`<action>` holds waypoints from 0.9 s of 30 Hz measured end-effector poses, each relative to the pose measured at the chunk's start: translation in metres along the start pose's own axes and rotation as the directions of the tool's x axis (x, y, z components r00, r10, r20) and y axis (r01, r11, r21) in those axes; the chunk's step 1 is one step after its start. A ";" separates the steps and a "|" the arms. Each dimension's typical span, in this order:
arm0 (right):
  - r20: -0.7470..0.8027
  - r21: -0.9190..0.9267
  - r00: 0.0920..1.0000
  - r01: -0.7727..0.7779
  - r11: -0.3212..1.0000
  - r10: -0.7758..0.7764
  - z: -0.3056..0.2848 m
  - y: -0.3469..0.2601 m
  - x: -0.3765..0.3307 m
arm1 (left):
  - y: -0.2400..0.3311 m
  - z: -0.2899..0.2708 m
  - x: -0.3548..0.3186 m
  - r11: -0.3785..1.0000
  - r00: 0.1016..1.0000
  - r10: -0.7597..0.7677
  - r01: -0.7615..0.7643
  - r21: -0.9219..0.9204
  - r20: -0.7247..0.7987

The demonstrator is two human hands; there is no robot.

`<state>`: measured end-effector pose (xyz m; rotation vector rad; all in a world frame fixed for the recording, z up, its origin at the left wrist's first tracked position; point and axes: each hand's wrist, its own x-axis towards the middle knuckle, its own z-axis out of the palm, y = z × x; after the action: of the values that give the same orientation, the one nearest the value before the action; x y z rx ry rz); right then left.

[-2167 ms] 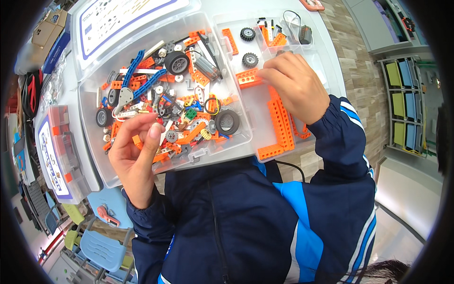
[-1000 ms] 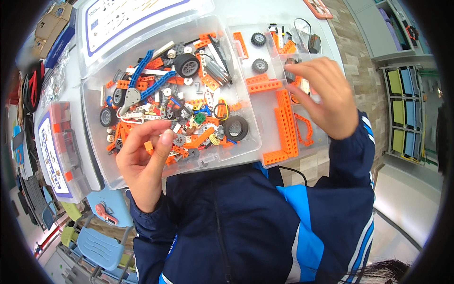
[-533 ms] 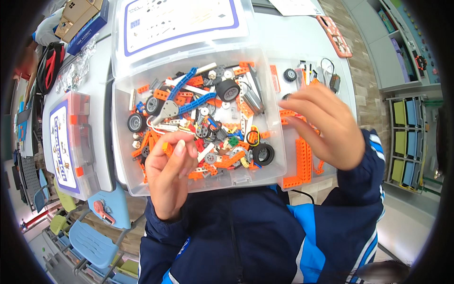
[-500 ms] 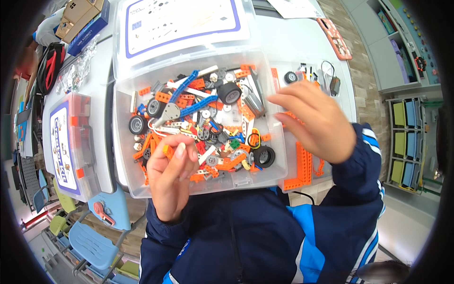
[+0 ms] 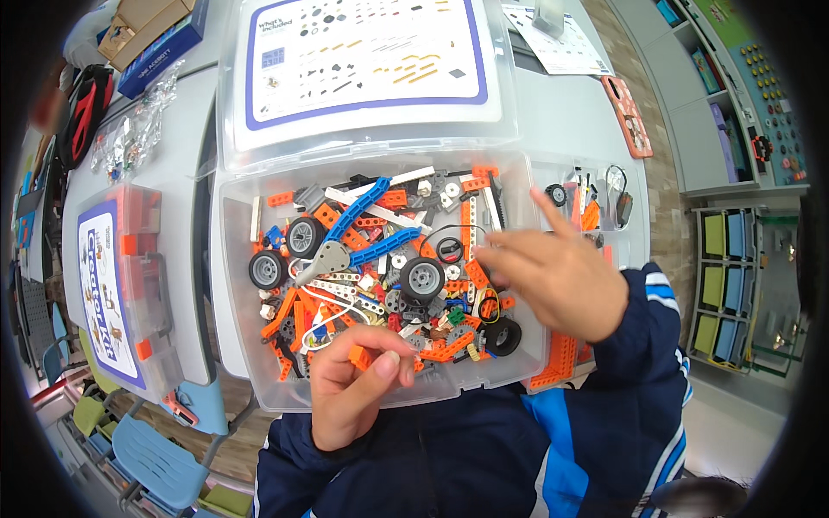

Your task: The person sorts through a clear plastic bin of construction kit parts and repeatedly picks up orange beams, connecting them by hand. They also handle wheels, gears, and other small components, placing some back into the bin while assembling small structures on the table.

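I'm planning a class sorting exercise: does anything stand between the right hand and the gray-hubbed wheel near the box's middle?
An orange perforated piece lies between the right hand and the wheel. Nothing visible covers the wheel's hub; the piece's height is unclear.

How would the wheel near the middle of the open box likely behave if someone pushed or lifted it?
The wheel probably would not roll far, as it lies among jumbled parts. Its black tyre looks rubbery, so it should grip rather than slip. The spoked grey hub suggests that it may be light for its size.
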<state>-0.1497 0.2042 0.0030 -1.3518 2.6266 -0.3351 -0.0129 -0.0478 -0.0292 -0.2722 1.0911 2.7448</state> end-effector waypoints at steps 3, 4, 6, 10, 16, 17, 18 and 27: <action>-0.118 -0.107 0.992 0.022 0.994 -0.035 0.002 0.021 0.022 | 0.001 -0.001 0.000 1.000 1.000 -0.018 0.018 0.017 0.015; -0.119 -0.121 0.992 0.020 0.992 -0.034 0.007 0.027 0.030 | 0.002 -0.001 0.000 0.999 0.999 -0.032 0.032 0.031 0.009; -0.088 -0.219 0.994 0.041 0.975 -0.062 0.016 0.037 0.046 | 0.002 0.000 0.000 1.000 1.000 -0.021 0.020 0.023 0.012; -0.052 -0.335 0.991 0.097 0.937 -0.122 0.028 0.040 0.059 | 0.002 0.002 0.000 0.999 1.000 -0.020 0.020 0.049 -0.002; 0.016 -0.406 0.970 0.227 0.885 -0.242 0.030 0.043 0.064 | -0.001 0.001 0.001 0.994 0.999 0.039 -0.040 0.097 0.011; 0.027 -0.400 0.963 0.255 0.881 -0.267 0.029 0.043 0.061 | -0.002 0.001 0.001 0.993 1.000 0.028 -0.029 0.116 0.011; 0.038 -0.393 0.956 0.283 0.875 -0.292 0.027 0.044 0.059 | -0.002 0.001 0.001 0.992 0.999 0.030 -0.032 0.118 0.019; 0.119 -0.241 0.966 0.252 0.937 -0.230 0.032 0.043 0.066 | -0.004 0.004 0.003 0.984 0.996 0.080 -0.085 0.153 0.041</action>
<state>-0.2131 0.1712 -0.0432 -1.7330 2.4989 0.0366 -0.0152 -0.0418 -0.0295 -0.1606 1.3264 2.7044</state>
